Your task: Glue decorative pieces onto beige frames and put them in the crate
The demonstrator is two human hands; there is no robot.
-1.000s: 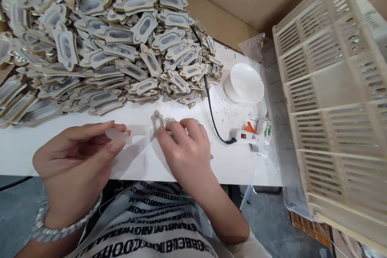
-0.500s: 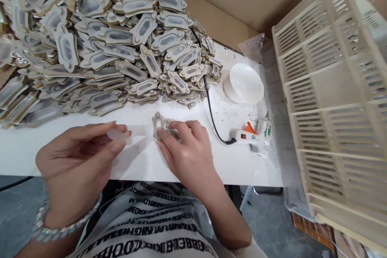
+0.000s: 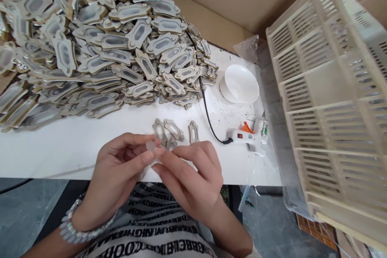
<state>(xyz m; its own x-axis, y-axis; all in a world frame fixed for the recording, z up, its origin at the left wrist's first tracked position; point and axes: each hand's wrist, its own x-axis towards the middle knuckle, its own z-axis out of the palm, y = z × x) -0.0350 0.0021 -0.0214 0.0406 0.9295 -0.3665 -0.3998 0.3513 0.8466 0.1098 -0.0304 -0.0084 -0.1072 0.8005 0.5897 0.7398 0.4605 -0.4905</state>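
Note:
My left hand [image 3: 117, 169] pinches a small translucent, pale oval piece [image 3: 150, 146] between thumb and fingers, just above the table's front part. Beside it, my right hand [image 3: 193, 173] reaches in. Its index fingertip touches or nearly touches the piece's edge, while the thumb stays apart below. Behind the fingers several small grey ornamental frames lie flat. One frame [image 3: 173, 129] is in the middle of the group, with another frame [image 3: 193, 132] a little to its right. The lowest of them is partly hidden by my hands.
A large pile of similar grey frames [image 3: 113, 42] fills the back left. To the right are a white bowl [image 3: 242, 84], a white glue gun [image 3: 246, 136] with an orange trigger, and its black cable [image 3: 207, 109]. A cream plastic crate [image 3: 320, 107] stands at the far right.
My left hand has moved right with the translucent piece. My right hand has left the small frames and come toward the piece, uncovering the frames. The view has shifted slightly.

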